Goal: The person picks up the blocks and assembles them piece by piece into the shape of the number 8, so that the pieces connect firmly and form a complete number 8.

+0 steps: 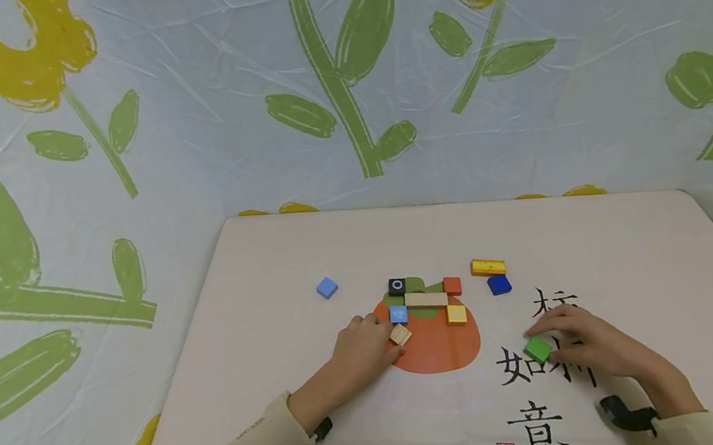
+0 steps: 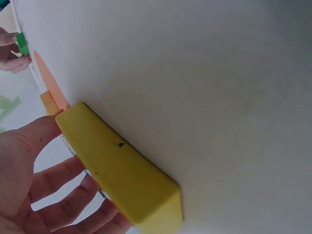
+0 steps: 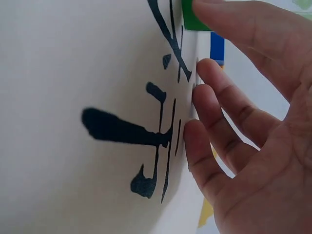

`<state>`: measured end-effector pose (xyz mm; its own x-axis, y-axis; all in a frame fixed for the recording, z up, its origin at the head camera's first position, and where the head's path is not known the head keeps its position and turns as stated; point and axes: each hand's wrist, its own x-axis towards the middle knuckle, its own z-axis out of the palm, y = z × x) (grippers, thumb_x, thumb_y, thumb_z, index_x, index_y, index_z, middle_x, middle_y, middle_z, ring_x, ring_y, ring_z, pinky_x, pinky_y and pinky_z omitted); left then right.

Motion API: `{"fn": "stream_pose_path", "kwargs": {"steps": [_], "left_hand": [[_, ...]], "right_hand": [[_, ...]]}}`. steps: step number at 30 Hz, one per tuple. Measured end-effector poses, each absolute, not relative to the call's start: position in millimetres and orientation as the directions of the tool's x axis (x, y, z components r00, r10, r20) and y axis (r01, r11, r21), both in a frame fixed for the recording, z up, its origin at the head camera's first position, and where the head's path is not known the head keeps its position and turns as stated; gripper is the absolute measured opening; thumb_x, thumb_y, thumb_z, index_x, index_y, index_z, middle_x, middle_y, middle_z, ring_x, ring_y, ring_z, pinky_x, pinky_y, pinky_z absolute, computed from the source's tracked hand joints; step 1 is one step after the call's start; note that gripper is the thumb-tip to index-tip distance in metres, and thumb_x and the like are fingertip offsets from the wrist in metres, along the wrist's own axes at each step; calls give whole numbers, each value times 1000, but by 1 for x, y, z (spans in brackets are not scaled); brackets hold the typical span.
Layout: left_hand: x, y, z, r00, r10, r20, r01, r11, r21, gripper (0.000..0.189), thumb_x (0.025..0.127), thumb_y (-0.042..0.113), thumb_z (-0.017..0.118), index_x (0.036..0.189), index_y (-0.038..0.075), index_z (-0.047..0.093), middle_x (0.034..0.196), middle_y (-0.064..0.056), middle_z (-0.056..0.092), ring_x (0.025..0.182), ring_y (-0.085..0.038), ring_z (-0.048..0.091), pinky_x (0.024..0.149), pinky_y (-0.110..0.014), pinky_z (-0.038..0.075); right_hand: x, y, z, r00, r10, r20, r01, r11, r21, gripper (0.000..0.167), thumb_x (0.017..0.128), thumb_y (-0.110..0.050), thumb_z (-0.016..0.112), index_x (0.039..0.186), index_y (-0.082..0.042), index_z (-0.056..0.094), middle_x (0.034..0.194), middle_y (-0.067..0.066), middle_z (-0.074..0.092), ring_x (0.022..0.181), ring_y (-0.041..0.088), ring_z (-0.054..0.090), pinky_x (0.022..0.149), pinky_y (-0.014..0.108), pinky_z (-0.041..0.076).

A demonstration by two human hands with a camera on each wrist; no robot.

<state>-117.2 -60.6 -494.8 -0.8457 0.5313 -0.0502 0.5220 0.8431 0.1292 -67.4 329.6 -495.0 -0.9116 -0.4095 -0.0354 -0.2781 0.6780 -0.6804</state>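
My left hand (image 1: 366, 348) is low at the left side of a printed orange fruit shape. In the left wrist view its thumb and fingers hold a long yellow block (image 2: 119, 165), which the hand hides in the head view. A small wooden block (image 1: 401, 335) shows just beyond the fingertips, beside a light-blue numbered block (image 1: 398, 314). My right hand (image 1: 588, 342) pinches a green block (image 1: 538, 349) between thumb and index finger, over the black printed characters. In the right wrist view the other fingers are loosely bent, and only the edge of the green block (image 3: 195, 19) shows.
Around the fruit print lie a black block (image 1: 397, 286), a long wooden block (image 1: 426, 299), a red block (image 1: 452, 286) and a yellow square block (image 1: 456, 315). A dark-blue block (image 1: 500, 285) and an orange-yellow block (image 1: 488, 267) are farther right. A blue block (image 1: 327, 287) sits back left.
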Motion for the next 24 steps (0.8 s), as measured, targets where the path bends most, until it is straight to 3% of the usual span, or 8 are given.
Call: {"fn": "stream_pose_path", "kwargs": {"steps": [8, 15, 24], "left_hand": [[-117, -61, -494, -843, 536, -42, 525, 838, 150, 35, 90, 47, 72, 96, 12, 72, 81, -1, 57, 71, -17, 50, 55, -30, 47], [-117, -60, -494, -847, 528, -57, 516, 843, 152, 37, 90, 48, 72, 97, 12, 72, 82, -1, 57, 72, -17, 51, 56, -30, 47], [-117, -60, -494, -845, 533, -43, 523, 841, 140, 37, 90, 48, 73, 96, 12, 72, 82, -2, 58, 73, -18, 54, 57, -31, 49]], "right_hand": [[-69, 325, -498, -932, -359, -48, -244, 719, -650, 33, 81, -10, 83, 111, -24, 74, 115, -3, 59, 107, 16, 51, 87, 36, 47], [-69, 314, -502, -956, -294, -12, -219, 739, -637, 32, 81, -22, 85, 112, -22, 74, 109, -3, 63, 103, 23, 57, 86, 50, 48], [-70, 271, -504, -976, -219, -3, -161, 728, -666, 30, 81, -23, 85, 108, -18, 74, 107, -2, 65, 99, 22, 58, 84, 46, 50]]}}
